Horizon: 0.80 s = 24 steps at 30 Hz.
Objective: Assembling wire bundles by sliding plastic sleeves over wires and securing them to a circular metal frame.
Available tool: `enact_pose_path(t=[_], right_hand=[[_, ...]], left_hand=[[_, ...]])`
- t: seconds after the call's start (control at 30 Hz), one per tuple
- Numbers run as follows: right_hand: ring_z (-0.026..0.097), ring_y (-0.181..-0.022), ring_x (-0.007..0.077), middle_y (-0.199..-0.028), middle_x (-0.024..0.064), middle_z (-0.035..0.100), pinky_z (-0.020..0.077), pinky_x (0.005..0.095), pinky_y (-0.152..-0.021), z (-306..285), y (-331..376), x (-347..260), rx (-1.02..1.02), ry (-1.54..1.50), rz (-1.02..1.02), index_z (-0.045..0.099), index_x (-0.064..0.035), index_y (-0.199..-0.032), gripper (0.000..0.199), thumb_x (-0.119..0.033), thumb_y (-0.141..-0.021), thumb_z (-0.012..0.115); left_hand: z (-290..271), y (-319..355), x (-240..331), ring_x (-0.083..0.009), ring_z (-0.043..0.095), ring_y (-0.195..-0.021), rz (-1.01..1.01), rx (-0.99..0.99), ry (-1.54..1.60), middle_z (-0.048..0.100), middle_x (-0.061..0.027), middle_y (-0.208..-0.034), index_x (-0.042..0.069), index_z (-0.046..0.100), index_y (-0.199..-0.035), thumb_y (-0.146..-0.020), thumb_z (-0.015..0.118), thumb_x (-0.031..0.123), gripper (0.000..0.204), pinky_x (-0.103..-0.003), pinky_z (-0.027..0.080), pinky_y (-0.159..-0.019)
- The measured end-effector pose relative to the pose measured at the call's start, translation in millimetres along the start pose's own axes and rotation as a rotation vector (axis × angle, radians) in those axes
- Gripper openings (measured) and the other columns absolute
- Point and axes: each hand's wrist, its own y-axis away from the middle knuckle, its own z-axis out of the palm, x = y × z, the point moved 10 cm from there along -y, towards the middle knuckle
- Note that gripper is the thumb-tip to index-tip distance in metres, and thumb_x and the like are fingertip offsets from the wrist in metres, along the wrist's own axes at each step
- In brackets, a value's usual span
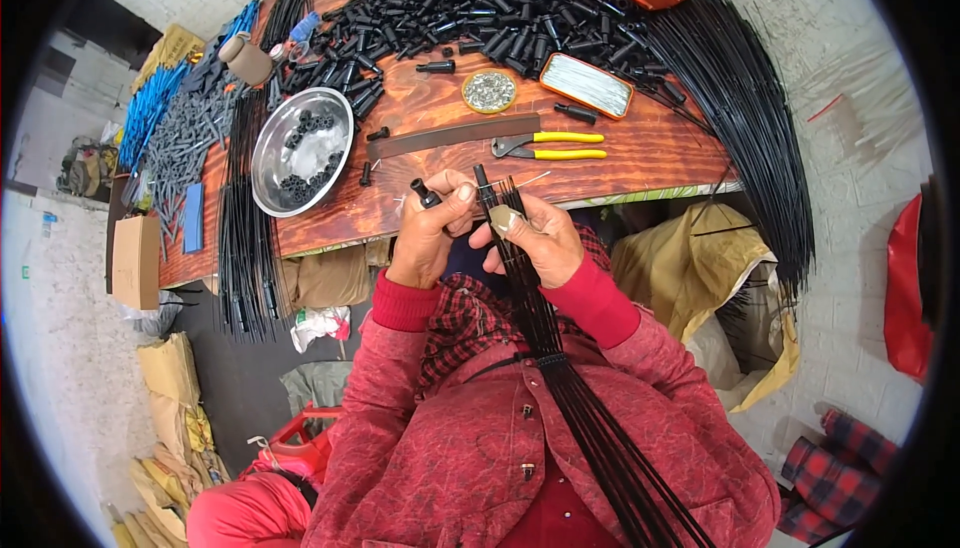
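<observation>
Two hands work a bundle of thin black rods at the edge of a wooden table.

Head view: the left hand (432, 230) pinches a small black plastic cap (424, 193) between thumb and fingers; the right hand (532, 236) closes its fingers around the bundle of black rods (560, 388), which runs down across the lap. Beyond lie yellow-handled pliers (552, 146), a steel bowl (300, 151) and the table (640, 153).

Even daylight, sharp centre, soft shadows, fisheye bending toward black rim.

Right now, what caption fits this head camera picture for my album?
Left hand holds a small black tube; right hand grips thin black rods beside a wooden table.
</observation>
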Motion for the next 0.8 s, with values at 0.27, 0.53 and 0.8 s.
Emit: enact_pose_path(t=[0.27, 0.53, 0.8], right_hand=[[0.065, -0.065, 0.0151, -0.092, 0.0129, 0.069, 0.0546, 0.0261, -0.059, 1.5, 0.0, 1.5, -0.007, -0.020, 0.009, 0.055, -0.0001, -0.121, 0.038, -0.030, -0.097, 0.059], [0.066, -0.065, 0.0155, -0.092, 0.0140, 0.069, 0.0541, 0.0264, -0.058, 1.4, -0.8, 0.3, -0.003, -0.026, 0.016, 0.054, -0.0004, -0.122, 0.038, -0.029, -0.098, 0.058], [0.066, -0.065, 0.0159, -0.092, 0.0146, 0.069, 0.0539, 0.0269, -0.059, 15.9, -5.8, 6.6, -0.061, 0.008, 0.051, 0.053, -0.0004, -0.121, 0.038, -0.030, -0.098, 0.057]], left_hand=[[-6.0, -1.6, -2.5, -0.0031, 0.038, -0.056, 0.001, -0.081, 0.027, 0.049, 0.0053, -0.072, 0.004, 0.061, -0.092, -0.091, 0.067, 0.014, 0.011, -0.020, 0.030, -0.051], [-11.5, 1.7, 5.2, -0.0177, 0.054, -0.093, -0.123, -0.061, 0.402, 0.059, -0.0079, -0.107, 0.004, 0.052, -0.123, -0.098, 0.056, 0.019, 0.030, -0.030, 0.046, -0.082], [-10.3, -14.9, 36.2, -0.0345, 0.048, -0.126, -0.004, -0.205, 0.499, 0.053, -0.0155, -0.126, 0.000, 0.047, -0.128, -0.101, 0.046, 0.014, 0.030, -0.046, 0.042, -0.106]])
